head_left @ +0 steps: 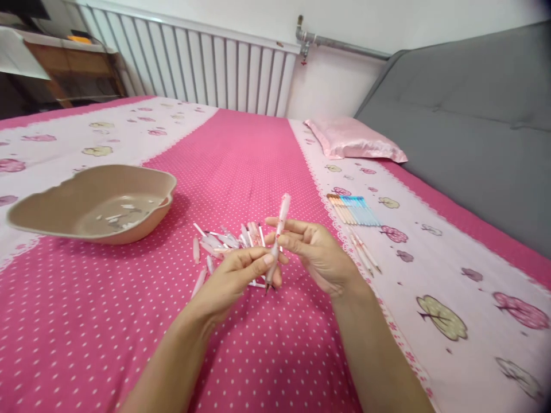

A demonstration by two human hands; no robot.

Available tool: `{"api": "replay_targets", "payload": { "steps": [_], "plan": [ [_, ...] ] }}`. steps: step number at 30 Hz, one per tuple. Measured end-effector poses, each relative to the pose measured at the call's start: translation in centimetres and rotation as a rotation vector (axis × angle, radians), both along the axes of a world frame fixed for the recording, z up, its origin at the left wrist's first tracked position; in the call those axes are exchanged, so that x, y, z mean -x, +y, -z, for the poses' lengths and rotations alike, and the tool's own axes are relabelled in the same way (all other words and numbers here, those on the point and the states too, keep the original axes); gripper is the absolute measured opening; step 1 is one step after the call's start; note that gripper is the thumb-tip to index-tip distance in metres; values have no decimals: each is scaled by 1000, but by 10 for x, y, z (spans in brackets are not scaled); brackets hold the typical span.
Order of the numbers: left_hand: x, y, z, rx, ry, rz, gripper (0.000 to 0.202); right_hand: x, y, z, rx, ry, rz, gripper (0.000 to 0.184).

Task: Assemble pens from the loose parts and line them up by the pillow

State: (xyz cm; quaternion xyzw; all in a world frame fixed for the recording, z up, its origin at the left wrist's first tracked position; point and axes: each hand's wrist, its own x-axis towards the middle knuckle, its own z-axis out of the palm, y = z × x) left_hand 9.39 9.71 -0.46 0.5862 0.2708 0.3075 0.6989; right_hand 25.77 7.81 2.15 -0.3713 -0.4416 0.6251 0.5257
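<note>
Across the whole floor of the view: bed sheet (241, 160), hot pink with white dots down the middle, pale flower-print bands either side. At 2 o'clock, grey padded panel (473, 115) runs along the bed edge. At 11 o'clock, white ribbed radiator (193, 69) on the far wall, with a metal pipe (340, 43) leading off it toward 1 o'clock. Pink satin pillow (353, 140) lies at 1 o'clock, against the grey panel.

Beige scalloped basin (146, 221) sits on the sheet at 9 to 10 o'clock from the hands, well apart from them; a few small pale bits lie in its bottom, too small to identify.

Left hand (232, 281) and right hand (318, 252) meet at centre, over the dotted strip. Both are closed on one pink-white pen (282, 215). Left thumb and forefinger pinch the lower end near the tip. Right fingers curl round the mid barrel, lightly, not a full fist. The pen is held clear of the sheet, near upright, tip down at 6, top leaning slightly to 1.

Loose pile of pen parts (219, 241) lies on the sheet just behind the left hand, at 10 to 11 o'clock from it. Neat row of blue-ended pens (357, 211) lies at 2 o'clock from the right hand, on the pale band. A few more loose pens (365, 252) lie at 3 o'clock, just beside the right wrist.
</note>
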Motion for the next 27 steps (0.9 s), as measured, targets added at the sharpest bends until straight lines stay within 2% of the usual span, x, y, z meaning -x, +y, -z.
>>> {"api": "replay_targets", "payload": {
  "steps": [7,11,13,15,17,19,22,27],
  "plan": [
    [-5,5,4,-92,121,-144,30,-1,4,3,-73,-21,30,33],
    [-14,3,4,-94,86,-266,29,-1,7,4,-66,-86,62,35],
    [-19,3,5,-72,31,-343,27,0,7,4,-67,-194,120,34],
    [-22,4,6,-57,-34,-474,26,1,5,3,-99,-370,168,34],
    [-23,5,7,-49,-93,-639,26,4,2,3,-138,-565,171,38],
    [-23,5,7,-31,-132,-739,27,8,0,4,-178,-705,158,39],
    [-24,5,4,-14,-189,-747,27,18,-1,10,-191,-761,211,28],
    [-23,6,2,-76,-190,-744,35,29,5,19,-206,-705,331,13]
  ]
}}
